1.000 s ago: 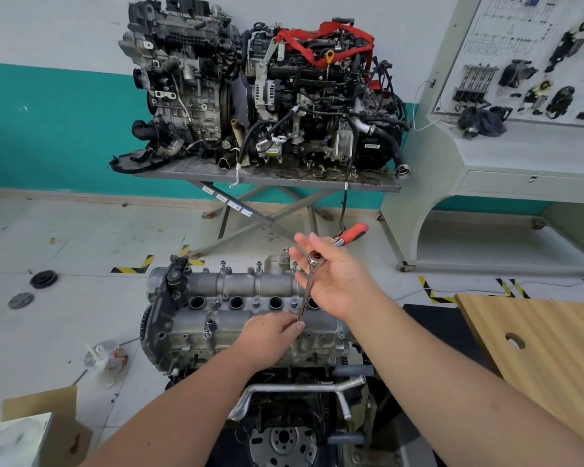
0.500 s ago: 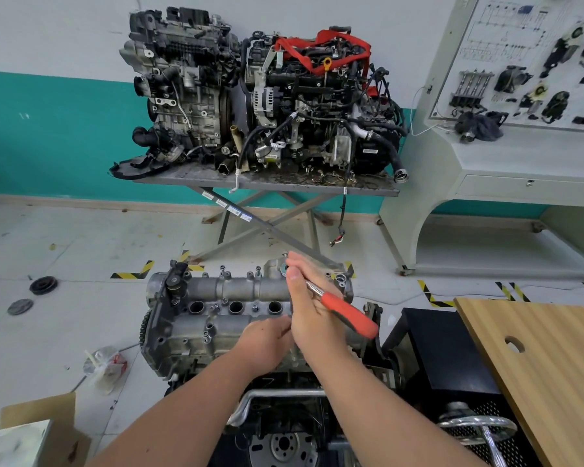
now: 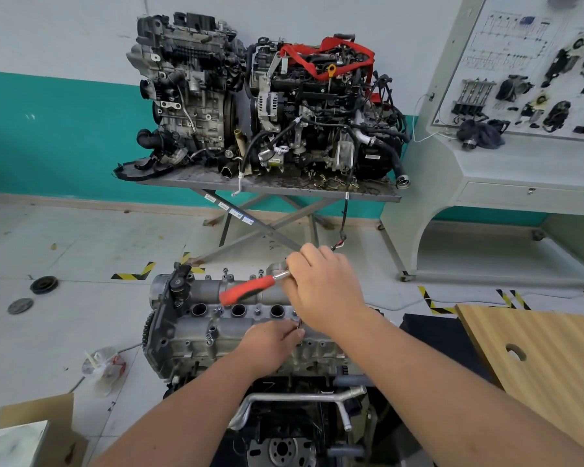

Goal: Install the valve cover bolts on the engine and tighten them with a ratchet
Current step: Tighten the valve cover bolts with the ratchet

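A ratchet (image 3: pixel 255 288) is gripped at its head by the right hand (image 3: pixel 324 288) above the valve cover (image 3: pixel 216 318), its extension steadied in a pinch by the left hand (image 3: pixel 272 342). Unless seated squarely, the socket could slip and a bolt (image 3: pixel 257 310) be rounded.

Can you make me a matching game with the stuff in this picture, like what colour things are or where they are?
Things:
1. ratchet
2. left hand
3. wooden board
4. pipe

Descriptions:
A. lies at the right edge
B. red handle, held by the right hand
C. silver, bent, below the valve cover
D. rests on the valve cover

Pairs: 1-B, 2-D, 3-A, 4-C
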The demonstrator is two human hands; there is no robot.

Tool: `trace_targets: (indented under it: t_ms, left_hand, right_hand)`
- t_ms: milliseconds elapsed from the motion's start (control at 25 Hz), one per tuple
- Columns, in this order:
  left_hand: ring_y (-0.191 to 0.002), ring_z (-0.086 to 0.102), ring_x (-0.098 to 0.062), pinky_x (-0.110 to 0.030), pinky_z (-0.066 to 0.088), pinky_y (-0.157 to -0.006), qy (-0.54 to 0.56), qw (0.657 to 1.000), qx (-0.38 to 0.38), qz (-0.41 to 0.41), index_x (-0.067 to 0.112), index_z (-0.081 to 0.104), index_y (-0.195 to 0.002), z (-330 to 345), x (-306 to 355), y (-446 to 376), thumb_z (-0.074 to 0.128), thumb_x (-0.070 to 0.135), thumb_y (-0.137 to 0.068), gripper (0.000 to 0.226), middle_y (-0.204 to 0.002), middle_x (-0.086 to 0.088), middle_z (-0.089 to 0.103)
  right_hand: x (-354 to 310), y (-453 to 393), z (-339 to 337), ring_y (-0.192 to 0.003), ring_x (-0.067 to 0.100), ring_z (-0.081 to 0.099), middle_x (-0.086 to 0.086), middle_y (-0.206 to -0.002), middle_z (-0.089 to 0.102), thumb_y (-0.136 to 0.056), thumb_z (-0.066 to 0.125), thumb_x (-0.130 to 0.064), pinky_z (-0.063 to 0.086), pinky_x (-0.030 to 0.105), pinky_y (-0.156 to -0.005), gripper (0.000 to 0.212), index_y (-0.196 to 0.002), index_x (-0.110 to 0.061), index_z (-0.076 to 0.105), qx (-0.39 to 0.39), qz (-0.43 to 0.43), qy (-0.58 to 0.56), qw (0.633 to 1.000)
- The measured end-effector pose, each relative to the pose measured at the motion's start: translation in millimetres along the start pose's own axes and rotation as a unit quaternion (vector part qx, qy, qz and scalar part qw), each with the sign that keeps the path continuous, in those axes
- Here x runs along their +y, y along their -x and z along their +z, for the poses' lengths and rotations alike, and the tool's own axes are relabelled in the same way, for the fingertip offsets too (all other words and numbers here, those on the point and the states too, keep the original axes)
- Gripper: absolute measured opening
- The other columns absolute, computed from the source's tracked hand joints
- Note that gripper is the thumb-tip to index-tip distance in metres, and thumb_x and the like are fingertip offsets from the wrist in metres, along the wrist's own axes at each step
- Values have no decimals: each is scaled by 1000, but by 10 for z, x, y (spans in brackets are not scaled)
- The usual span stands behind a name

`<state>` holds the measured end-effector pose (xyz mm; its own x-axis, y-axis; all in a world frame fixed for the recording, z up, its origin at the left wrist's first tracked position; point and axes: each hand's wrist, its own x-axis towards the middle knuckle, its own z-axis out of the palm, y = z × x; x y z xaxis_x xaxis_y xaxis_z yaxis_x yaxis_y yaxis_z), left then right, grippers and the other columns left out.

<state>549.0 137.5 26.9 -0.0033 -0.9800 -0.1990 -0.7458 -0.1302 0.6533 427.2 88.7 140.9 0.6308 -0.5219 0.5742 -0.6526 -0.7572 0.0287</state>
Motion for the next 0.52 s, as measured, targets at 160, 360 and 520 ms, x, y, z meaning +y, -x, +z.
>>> trace_targets:
  t_ms: [160,360,520]
  left_hand:
    - [-89,61,-17,-36,50,-86,1,1000,-9,0,26,58,-87,-24,13,20,38,46,-102,32,-88,2,66]
    - [-76,57,-16,-33,45,-73,-8,1000,-4,17,29,46,-72,-31,21,35,42,45,-102,35,-75,4,58]
    - [-69,52,-12,-30,39,-66,-15,1000,-4,19,31,43,-68,-31,12,38,42,49,-101,38,-69,7,53]
  right_hand:
    - [-55,-143,-142,-78,22,44,0,-90,46,-98,29,-58,36,36,-68,46,-103,-18,53,-166,-5,49,985]
    - [-124,-342,-268,-80,27,59,5,-89,62,-106,31,-37,40,37,-63,31,-99,-18,55,-276,12,36,961]
    - [-133,-351,-320,-60,19,68,11,-73,73,-101,45,-14,49,21,-49,16,-93,-5,55,-287,375,-509,720]
